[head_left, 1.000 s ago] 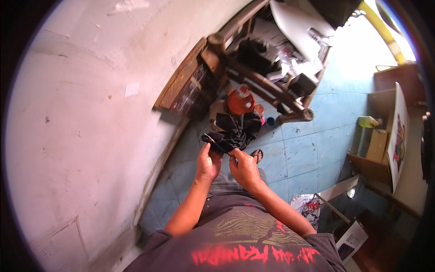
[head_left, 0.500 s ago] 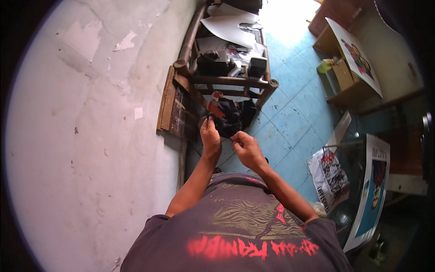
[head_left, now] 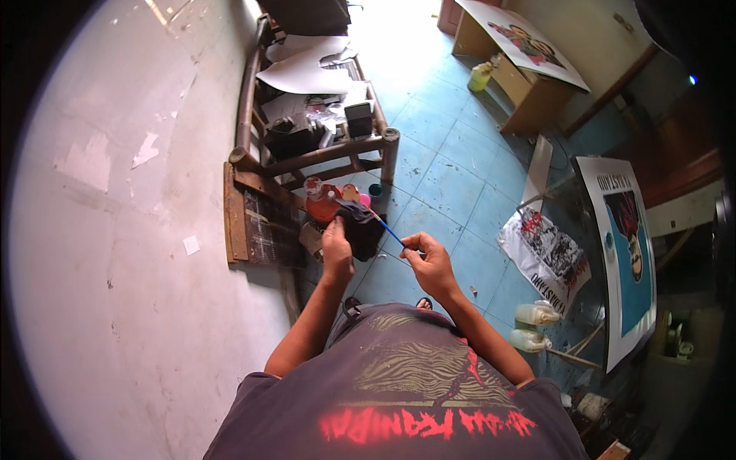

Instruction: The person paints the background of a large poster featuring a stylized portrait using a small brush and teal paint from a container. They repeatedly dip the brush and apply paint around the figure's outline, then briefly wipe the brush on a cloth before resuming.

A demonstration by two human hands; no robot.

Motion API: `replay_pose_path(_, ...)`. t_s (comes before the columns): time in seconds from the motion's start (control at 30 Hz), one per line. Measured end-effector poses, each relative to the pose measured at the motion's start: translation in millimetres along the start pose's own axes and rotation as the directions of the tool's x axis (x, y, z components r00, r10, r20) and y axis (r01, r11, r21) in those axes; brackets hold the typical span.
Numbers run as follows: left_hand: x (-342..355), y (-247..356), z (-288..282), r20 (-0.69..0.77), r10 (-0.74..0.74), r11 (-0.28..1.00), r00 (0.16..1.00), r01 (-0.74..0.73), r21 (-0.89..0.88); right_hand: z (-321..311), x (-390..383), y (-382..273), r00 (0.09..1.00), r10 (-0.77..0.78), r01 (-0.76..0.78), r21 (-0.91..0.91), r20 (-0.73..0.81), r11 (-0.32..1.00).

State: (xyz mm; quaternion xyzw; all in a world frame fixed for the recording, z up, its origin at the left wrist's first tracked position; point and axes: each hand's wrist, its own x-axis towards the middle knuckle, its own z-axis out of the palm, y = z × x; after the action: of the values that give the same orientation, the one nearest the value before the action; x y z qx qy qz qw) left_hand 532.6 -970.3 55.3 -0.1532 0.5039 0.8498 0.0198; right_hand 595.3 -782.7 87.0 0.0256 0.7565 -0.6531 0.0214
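Note:
My left hand (head_left: 337,249) grips a bunched black cloth (head_left: 363,236), part of which hangs down. In my right hand (head_left: 431,267), pinched between the fingers, is a thin paintbrush (head_left: 392,233) with a blue handle. Its tip end points up and left, at the edge of the cloth; whether the bristles touch it I cannot tell. Just beyond my left hand, partly behind the cloth, stand an orange-red container (head_left: 322,204), a small pink pot (head_left: 364,201) and a dark teal cup (head_left: 375,191).
A bamboo rack (head_left: 330,157) with papers and black boxes stands ahead, beside the pale wall (head_left: 130,253). Rightward are a framed poster (head_left: 630,238), a printed white sheet (head_left: 544,257) on the blue tiles, plastic bottles (head_left: 537,314) and a wooden table (head_left: 491,103).
The view has swung rightward. My right hand has moved away from the cloth, and the paintbrush in it now shows. The cloth is gathered smaller, uncovering the pots behind it.

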Motion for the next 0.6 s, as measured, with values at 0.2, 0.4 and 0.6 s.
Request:
replay_pose_path(0.2, -45.6, -34.0, 74.9, 0.130, -0.173, 0.948, 0.976, 0.201, -0.247, -42.0, -23.7, -8.5, 0.975, -0.210, 0.174, -0.339, -0.071, 0.925)
replay_pose_path(0.4, -36.7, -60.6, 97.0, 0.187, -0.086, 0.985, 0.979, 0.112, -0.131, -59.7, -39.0, -4.0, 0.957, -0.286, 0.248, -0.401, -0.039, 0.882)
replay_pose_path(0.6, -1.3, -66.7, 87.9, 0.315, -0.050, 0.989, 0.948, 0.092, -0.120, -31.4, -33.8, -2.4, 0.971, -0.101, 0.076, -0.124, -0.215, 0.989)
